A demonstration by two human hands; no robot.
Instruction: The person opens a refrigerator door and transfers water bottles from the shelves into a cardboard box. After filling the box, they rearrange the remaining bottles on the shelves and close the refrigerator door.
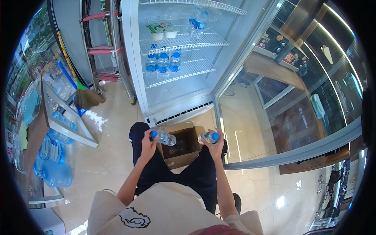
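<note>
Holding one bottle in each hand above the box.
Left hand (148, 144) grips bottle (164, 138), right hand (214, 145) another bottle (208, 137); fridge (176, 74), upper centre, holds few bottles, most shelves bare.

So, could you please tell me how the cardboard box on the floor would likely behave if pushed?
The cardboard box sits flat on glossy tile, so it would probably slide rather than tip. Its open flaps look floppy. It seems to hold bottles still, though dimly seen, so it may feel fairly heavy.
</note>
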